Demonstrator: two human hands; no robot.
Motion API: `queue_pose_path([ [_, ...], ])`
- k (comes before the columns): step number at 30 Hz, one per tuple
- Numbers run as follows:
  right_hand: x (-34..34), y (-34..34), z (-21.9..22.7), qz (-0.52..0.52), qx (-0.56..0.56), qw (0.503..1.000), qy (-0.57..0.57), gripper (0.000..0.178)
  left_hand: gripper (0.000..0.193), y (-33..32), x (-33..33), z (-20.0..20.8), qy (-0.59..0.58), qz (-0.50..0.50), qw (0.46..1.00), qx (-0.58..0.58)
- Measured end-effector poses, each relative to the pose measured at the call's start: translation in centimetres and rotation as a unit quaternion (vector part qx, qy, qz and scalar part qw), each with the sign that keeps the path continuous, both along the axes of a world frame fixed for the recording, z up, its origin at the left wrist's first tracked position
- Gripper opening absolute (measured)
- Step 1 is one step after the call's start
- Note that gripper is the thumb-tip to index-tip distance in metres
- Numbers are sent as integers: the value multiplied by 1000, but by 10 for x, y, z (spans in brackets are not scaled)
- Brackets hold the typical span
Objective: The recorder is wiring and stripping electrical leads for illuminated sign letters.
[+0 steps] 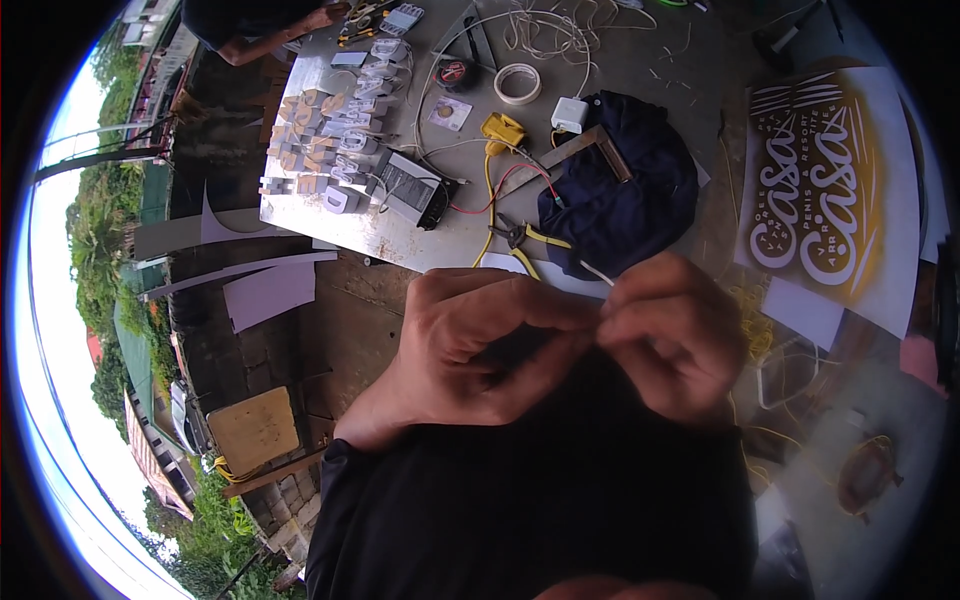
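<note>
In front of my chest, my left hand (490, 345) and my right hand (675, 335) meet at the fingertips, both closed in a pinch. A thin white wire-like piece (597, 272) sticks up from behind my right fingers. What lies between the left fingertips is too small to make out. Just beyond, on the table edge, are pliers with yellow handles (518, 238). A dark blue cloth (650, 200) lies bunched behind my right hand, with a metal square (560, 160) and a white adapter (569, 116) on it.
Rows of small raised letters (340, 140) stand on the metal table (310, 222) by a power supply (412, 190). A yellow device (502, 130), masking tape (518, 84) and a tape measure (457, 73) lie farther back. At right is a printed sign (825, 190); another person's arm (275, 42) reaches in.
</note>
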State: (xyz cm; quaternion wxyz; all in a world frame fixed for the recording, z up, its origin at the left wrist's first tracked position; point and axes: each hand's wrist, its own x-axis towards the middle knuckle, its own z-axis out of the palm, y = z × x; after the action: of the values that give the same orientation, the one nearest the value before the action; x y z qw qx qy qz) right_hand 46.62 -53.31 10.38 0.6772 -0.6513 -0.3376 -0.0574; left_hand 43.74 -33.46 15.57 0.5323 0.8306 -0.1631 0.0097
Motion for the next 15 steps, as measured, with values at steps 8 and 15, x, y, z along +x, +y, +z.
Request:
queue_pose_path([
  [8,0,4,7,48,10,998,36,21,17,9,3,-6,-48,-65,995,-60],
  [15,-5,11,9,25,7,999,-29,22,17,11,0,3,-98,-64,993,-23],
])
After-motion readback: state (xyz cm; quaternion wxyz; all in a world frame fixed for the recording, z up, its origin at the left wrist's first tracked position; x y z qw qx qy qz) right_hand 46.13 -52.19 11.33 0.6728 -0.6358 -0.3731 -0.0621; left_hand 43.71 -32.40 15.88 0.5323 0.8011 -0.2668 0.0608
